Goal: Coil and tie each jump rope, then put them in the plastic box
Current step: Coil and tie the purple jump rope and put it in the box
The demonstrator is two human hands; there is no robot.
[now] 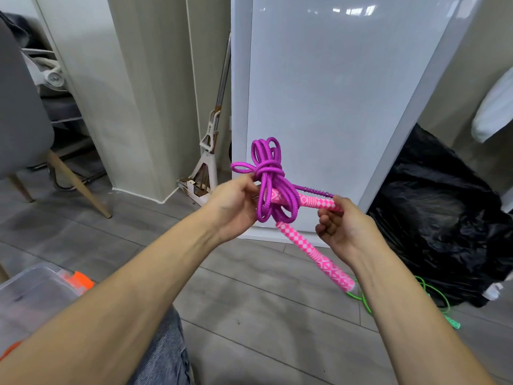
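Left hand (236,207), centre frame, up and right of the clear plastic box (36,284) in the lower left corner: fingers curled, pinching the purple jump rope (270,173) just under its knot. Coil is bundled and cinched by a wrap round its middle, with loops standing above and below.

Upper pink handle (316,202) runs right from the coil. Lower pink handle (316,254) hangs free toward lower right.

Right hand (341,226): thumb and fingers closed on the far end of the upper handle.

Green jump rope (452,323) lies loose on the floor, lower right, not yet coiled.

Judgement: braided cord looks soft, light and limp, and the handles rigid. Hold at the knot so the loops stay together. The free handle will likely swing on the way to the box.
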